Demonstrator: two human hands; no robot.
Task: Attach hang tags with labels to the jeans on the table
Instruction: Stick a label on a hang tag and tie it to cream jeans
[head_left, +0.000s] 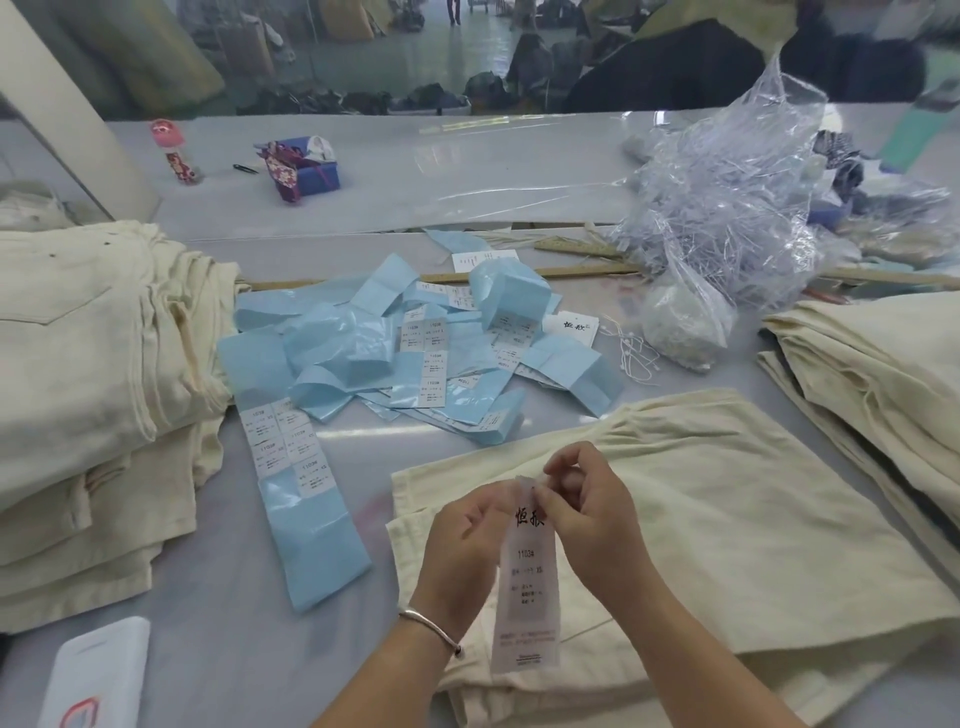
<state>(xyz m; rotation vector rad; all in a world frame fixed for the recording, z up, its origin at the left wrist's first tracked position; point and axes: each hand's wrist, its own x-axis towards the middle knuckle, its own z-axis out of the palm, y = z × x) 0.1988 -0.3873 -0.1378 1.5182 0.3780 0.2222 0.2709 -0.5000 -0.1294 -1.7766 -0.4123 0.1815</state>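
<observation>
A white hang tag (527, 582) with a printed label hangs upright over a folded pair of cream jeans (727, 519) lying in front of me. My left hand (467, 535) pinches the tag's upper left edge. My right hand (582, 493) pinches at the tag's top, fingers curled; whether a string is between them I cannot tell. Loose white strings (636, 353) lie beyond the jeans. Another tag (571, 326) lies by the sticker heap.
Blue label backing strips with stickers (405, 348) are strewn mid-table. Stacks of cream jeans stand at left (88, 374) and right (872, 364). A clear bag of fasteners (727, 208), a wooden ruler (571, 270), a white box (98, 670) and a blue pouch (306, 166) are around.
</observation>
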